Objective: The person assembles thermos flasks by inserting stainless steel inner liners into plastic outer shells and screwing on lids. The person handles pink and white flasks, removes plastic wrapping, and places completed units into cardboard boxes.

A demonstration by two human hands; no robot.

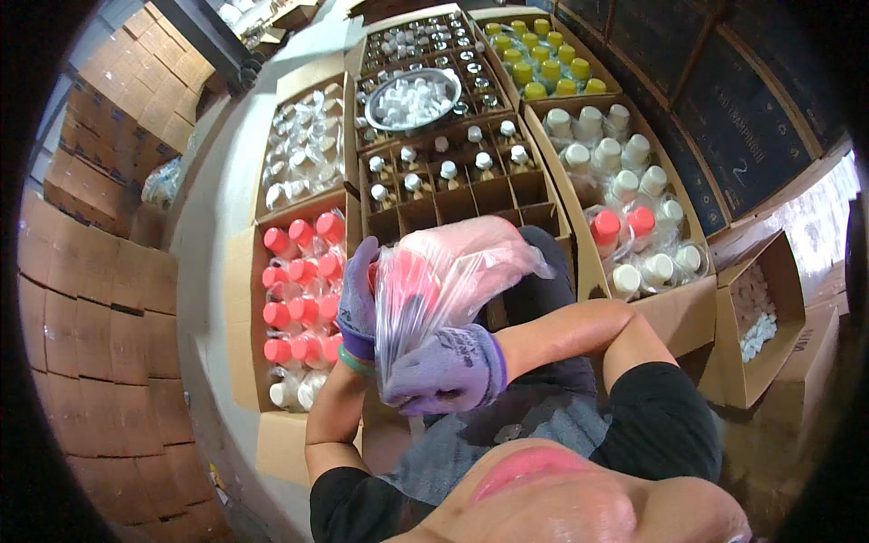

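Note:
In front of me is a pink bottle (466,244) with a red cap, wrapped in a clear plastic bag (425,312). My left hand (358,303), in a purple-grey knitted glove, is closed around the cap end from the left. The gathered plastic is gripped by my gloved right hand (445,373), whose fingertips are partly hidden. Just left of my left hand, a carton (244,317) holds several red-capped bottles (305,310) in clear plastic. Beyond the bagged bottle stands a divided carton (471,197) with several white-capped bottles (448,170) in its far cells.
A metal bowl of white caps (412,101) rests on the far carton. On the right are cartons of white-capped bottles (625,185) and yellow-capped bottles (543,59). An open box (759,312) holds small white pieces. Stacked cartons (100,362) line the left side.

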